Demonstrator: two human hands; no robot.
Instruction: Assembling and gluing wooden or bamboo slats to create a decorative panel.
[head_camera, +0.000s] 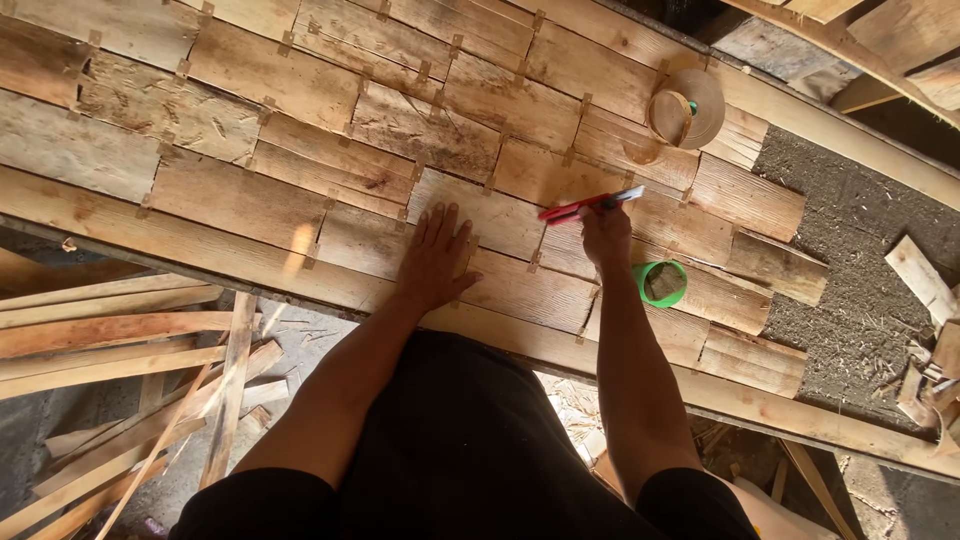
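The left hand (437, 255) lies flat and open, palm down, on the patchwork of short wooden boards (330, 150) that covers the desk (150, 235), its fingers spread toward twelve o'clock. At three o'clock from it, well apart, the right hand (606, 232) has its grip closed around a red cutter (590, 206), which lies nearly level, its pale tip pointing toward two o'clock and resting over a seam between two boards. Just beside the right wrist, at four o'clock, a green cup (661, 283) sits on the boards with something brownish inside. Farther off at one o'clock from the right hand, a roll of brown tape (686, 108) stands near the far edge of the desk. Loose wooden strips (110, 345) are piled on the floor at eight o'clock.
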